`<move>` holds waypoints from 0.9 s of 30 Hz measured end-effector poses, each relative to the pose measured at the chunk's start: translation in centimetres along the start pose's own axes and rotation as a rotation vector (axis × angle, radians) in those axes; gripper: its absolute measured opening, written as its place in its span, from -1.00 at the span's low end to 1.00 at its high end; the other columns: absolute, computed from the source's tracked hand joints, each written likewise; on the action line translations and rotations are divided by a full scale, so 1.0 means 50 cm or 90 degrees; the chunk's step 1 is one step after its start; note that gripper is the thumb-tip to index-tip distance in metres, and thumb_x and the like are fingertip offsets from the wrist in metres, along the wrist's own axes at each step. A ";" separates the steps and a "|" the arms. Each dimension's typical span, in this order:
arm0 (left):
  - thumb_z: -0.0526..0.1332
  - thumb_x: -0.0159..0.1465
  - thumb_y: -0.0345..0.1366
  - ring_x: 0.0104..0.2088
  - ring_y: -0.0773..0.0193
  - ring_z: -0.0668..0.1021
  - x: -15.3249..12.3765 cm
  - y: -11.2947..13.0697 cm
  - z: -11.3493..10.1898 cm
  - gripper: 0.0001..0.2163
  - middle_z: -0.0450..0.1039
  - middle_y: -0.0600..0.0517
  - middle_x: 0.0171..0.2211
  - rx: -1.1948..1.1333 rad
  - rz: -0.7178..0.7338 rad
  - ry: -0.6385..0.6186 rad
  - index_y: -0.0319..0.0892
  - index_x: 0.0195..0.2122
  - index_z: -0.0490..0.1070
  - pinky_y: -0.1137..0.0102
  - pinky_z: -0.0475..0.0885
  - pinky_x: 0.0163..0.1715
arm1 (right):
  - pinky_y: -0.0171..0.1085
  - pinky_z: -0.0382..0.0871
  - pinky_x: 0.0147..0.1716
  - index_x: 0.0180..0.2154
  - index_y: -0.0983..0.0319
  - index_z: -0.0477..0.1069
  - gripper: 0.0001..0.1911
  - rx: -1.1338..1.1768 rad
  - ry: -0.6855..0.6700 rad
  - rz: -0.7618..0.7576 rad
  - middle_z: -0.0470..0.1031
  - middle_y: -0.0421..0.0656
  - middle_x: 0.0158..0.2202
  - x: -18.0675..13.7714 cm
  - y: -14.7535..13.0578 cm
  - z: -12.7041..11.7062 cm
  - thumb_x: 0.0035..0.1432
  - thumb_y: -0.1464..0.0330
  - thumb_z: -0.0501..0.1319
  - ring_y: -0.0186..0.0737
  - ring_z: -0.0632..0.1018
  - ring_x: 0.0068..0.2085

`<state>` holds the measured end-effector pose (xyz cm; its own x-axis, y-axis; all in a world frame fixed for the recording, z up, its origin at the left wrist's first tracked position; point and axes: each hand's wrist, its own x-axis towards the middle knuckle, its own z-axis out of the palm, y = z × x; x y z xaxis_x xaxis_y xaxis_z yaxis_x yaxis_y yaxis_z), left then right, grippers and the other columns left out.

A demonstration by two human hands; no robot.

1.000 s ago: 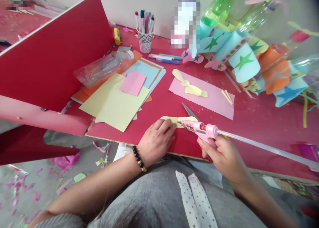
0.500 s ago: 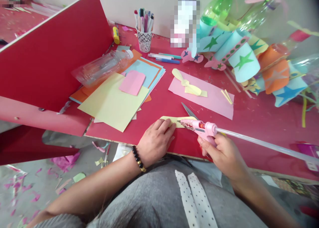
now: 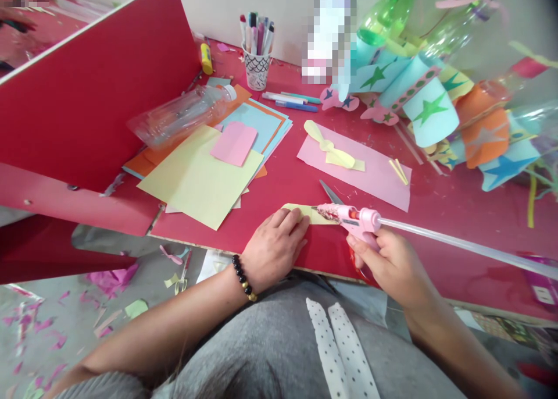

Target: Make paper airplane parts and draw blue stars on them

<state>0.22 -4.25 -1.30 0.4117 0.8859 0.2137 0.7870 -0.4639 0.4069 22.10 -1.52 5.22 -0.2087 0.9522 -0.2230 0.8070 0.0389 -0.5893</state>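
Yellow paper strip (image 3: 300, 214) stays pinned to the red desk (image 3: 440, 230) under the flat, open left hand (image 3: 274, 248), while the right hand (image 3: 386, 265), closed around a pink hot glue gun (image 3: 360, 220), keeps the nozzle at the strip's right end.

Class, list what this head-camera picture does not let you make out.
Head view:
- Left part of the yellow paper strip: hidden by the left hand.
- Grip of the pink glue gun: hidden by the right hand.
- Scissors beyond the blades: hidden by the pink glue gun.
- Top of the green bottle: cut off by the top edge.
- Upright white object: blurred.
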 end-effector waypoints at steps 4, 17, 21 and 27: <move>-0.02 0.41 -0.31 0.02 0.08 0.35 -0.001 0.000 0.000 -0.68 0.32 -0.15 0.05 -0.002 -0.002 -0.001 -0.23 0.14 0.28 0.15 0.38 0.08 | -0.31 0.30 -0.55 -0.54 0.19 0.32 -0.66 0.007 -0.007 -0.003 0.40 -0.23 -0.67 0.004 -0.004 -0.002 0.23 0.18 0.12 -0.28 0.44 -0.62; -0.02 0.41 -0.31 0.04 0.07 0.35 -0.002 0.001 0.001 -0.68 0.31 -0.16 0.05 -0.003 -0.001 0.001 -0.24 0.14 0.26 0.13 0.35 0.11 | -0.31 0.23 -0.64 -0.50 0.20 0.33 -0.68 0.021 -0.014 0.003 0.38 -0.21 -0.67 -0.013 -0.007 -0.003 0.22 0.16 0.14 -0.28 0.40 -0.64; -0.02 0.41 -0.31 0.04 0.07 0.35 -0.001 0.001 0.002 -0.67 0.32 -0.17 0.05 0.003 -0.001 0.001 -0.26 0.14 0.27 0.14 0.36 0.09 | -0.32 0.20 -0.67 -0.44 0.22 0.40 -0.70 0.007 -0.013 0.003 0.38 -0.22 -0.67 -0.008 -0.008 -0.007 0.23 0.17 0.14 -0.30 0.37 -0.67; -0.02 0.41 -0.31 0.04 0.06 0.35 -0.001 -0.001 0.003 -0.67 0.32 -0.16 0.05 0.019 0.004 0.004 -0.29 0.14 0.27 0.15 0.35 0.11 | -0.30 0.23 -0.63 -0.36 0.24 0.47 -0.71 -0.013 -0.036 -0.016 0.40 -0.21 -0.67 -0.012 -0.011 -0.013 0.24 0.18 0.13 -0.25 0.41 -0.64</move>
<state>0.25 -4.29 -1.47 0.4140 0.8830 0.2212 0.7981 -0.4690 0.3782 22.13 -1.91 6.17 -0.2602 0.9320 -0.2523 0.8117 0.0697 -0.5799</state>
